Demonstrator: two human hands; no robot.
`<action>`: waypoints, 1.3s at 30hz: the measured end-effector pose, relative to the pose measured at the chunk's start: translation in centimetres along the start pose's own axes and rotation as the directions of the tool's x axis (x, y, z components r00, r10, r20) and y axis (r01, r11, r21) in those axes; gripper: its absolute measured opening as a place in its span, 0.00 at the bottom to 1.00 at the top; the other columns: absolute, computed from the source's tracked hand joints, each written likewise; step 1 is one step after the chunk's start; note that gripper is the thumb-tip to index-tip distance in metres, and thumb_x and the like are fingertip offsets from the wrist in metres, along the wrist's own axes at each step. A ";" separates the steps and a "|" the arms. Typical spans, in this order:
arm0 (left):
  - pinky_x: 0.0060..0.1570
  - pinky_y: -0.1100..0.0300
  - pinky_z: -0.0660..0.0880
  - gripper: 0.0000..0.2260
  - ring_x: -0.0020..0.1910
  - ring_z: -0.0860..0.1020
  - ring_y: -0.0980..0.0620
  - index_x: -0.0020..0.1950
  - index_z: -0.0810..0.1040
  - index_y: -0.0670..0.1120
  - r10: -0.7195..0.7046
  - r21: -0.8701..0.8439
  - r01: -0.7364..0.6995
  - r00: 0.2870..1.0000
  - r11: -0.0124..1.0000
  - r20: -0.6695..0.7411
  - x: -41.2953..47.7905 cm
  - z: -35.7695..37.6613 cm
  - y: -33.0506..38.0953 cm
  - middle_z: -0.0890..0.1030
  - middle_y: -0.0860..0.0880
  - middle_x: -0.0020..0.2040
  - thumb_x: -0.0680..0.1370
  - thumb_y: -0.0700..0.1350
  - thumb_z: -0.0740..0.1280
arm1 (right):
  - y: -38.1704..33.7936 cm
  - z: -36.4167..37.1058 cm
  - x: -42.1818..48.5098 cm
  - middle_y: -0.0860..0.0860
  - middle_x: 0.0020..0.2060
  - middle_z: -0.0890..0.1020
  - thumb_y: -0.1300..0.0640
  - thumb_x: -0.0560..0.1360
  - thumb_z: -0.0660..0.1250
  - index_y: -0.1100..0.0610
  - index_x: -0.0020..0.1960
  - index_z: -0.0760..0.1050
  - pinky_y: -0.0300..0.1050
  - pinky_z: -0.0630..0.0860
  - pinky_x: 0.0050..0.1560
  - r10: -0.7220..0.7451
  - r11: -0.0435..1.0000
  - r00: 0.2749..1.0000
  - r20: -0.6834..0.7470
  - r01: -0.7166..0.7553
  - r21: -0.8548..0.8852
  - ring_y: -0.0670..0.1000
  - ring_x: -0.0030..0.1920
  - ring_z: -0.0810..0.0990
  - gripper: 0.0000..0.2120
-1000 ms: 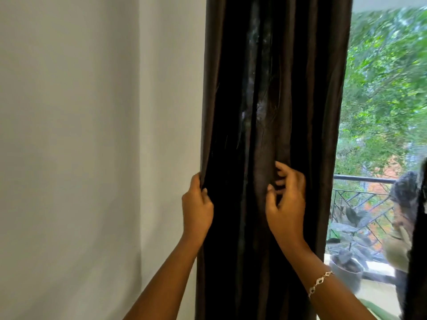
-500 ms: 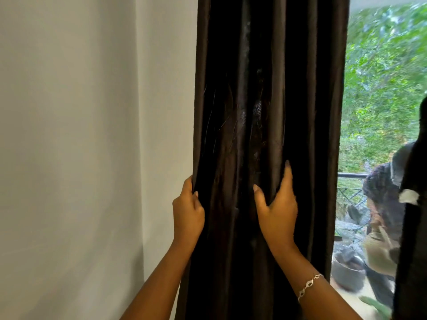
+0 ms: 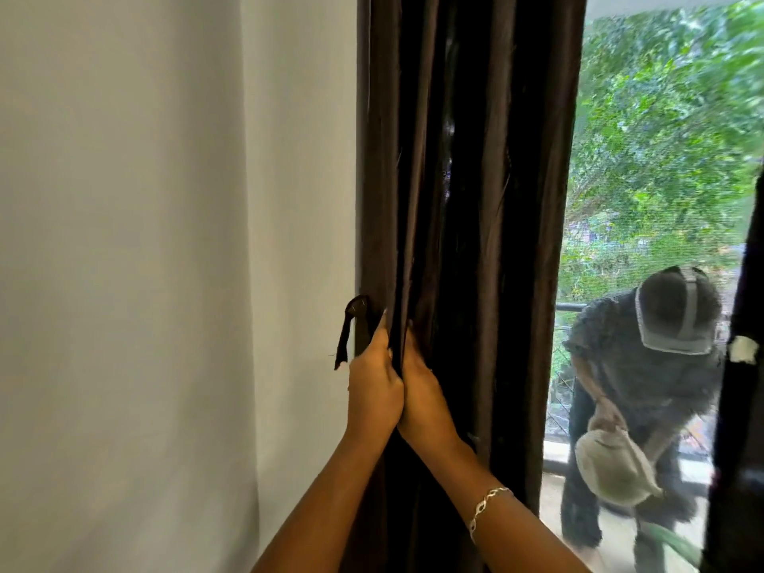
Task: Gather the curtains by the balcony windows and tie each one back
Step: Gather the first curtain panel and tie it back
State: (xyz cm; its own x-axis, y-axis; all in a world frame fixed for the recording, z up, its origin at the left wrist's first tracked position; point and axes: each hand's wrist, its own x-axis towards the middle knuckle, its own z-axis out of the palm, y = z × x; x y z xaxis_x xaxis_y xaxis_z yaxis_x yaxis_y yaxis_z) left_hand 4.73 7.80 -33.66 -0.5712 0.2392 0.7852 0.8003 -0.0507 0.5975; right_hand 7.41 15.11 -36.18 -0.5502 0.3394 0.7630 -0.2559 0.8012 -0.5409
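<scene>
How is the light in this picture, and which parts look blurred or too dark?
Head view: daylight from outside leaves the trees bright and smeared toward the right edge; the backlit curtain is almost black, its folds barely readable; the wall is evenly lit with soft shading; the left hand and right hand gripping the curtain are sharp; the person outside looks soft.

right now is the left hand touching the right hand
Touching. The head view shows the left hand pressed side by side against the right hand, both gripping the curtain.
</scene>
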 end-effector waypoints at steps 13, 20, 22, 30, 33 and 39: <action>0.48 0.70 0.72 0.14 0.51 0.80 0.47 0.62 0.74 0.38 -0.032 -0.006 0.031 0.999 0.999 -0.018 0.2 0.1 -0.2 0.81 0.44 0.49 0.81 0.43 0.57 | -2.0 -0.5 -2.4 0.49 0.55 0.82 0.53 0.81 0.52 0.55 0.69 0.65 0.33 0.75 0.55 0.025 0.998 0.969 0.245 -0.039 0.050 0.41 0.56 0.79 0.17; 0.34 0.78 0.70 0.10 0.33 0.78 0.63 0.50 0.76 0.44 -0.088 -0.088 0.087 0.996 0.992 -0.002 0.7 -0.8 -1.6 0.77 0.57 0.36 0.81 0.43 0.56 | -2.9 -1.8 -4.5 0.59 0.73 0.59 0.72 0.70 0.57 0.65 0.73 0.51 0.51 0.59 0.73 -0.515 0.763 0.850 -0.110 0.396 -0.511 0.57 0.74 0.57 0.33; 0.33 0.79 0.70 0.11 0.32 0.76 0.62 0.52 0.76 0.41 -0.089 -0.051 0.089 0.996 0.995 -0.003 0.9 -0.9 -2.0 0.77 0.55 0.37 0.81 0.42 0.55 | -3.2 -2.3 -4.7 0.55 0.73 0.57 0.70 0.71 0.57 0.63 0.75 0.49 0.53 0.55 0.75 -0.567 0.735 0.797 -0.206 0.378 -0.563 0.56 0.75 0.53 0.34; 0.33 0.72 0.68 0.14 0.34 0.74 0.52 0.57 0.74 0.33 -0.008 0.023 0.008 1.000 1.000 0.008 1.5 -1.8 -2.9 0.77 0.44 0.38 0.81 0.40 0.54 | -2.6 -4.9 -3.5 0.48 0.70 0.64 0.64 0.74 0.66 0.55 0.75 0.53 0.40 0.62 0.70 0.051 0.998 0.846 -0.530 -0.062 -0.003 0.46 0.71 0.63 0.35; 0.32 0.78 0.68 0.14 0.32 0.72 0.55 0.54 0.74 0.32 0.004 0.001 -0.004 1.000 1.000 0.027 1.5 -2.0 -3.2 0.77 0.45 0.37 0.81 0.40 0.55 | -1.8 -5.2 -2.9 0.54 0.67 0.72 0.67 0.75 0.63 0.56 0.74 0.56 0.37 0.65 0.63 0.254 0.964 0.897 -0.363 -0.266 0.018 0.53 0.67 0.71 0.31; 0.26 0.78 0.64 0.13 0.26 0.66 0.60 0.50 0.74 0.28 0.024 -0.035 -0.023 0.999 0.999 0.027 1.5 -2.2 -2.8 0.69 0.53 0.29 0.81 0.38 0.56 | -2.9 -2.9 -1.9 0.55 0.70 0.67 0.68 0.76 0.59 0.56 0.75 0.53 0.46 0.65 0.71 0.228 0.936 0.957 -0.180 -0.266 -0.229 0.54 0.69 0.69 0.31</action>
State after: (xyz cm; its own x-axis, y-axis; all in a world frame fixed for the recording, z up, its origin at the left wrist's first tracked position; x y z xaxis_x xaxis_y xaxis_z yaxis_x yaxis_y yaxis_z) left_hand 1.28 6.16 -33.81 -0.5464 0.2641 0.7948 0.8065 -0.0898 0.5843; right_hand 11.56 13.57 -35.05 -0.4415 0.5960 0.6708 0.0885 0.7728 -0.6284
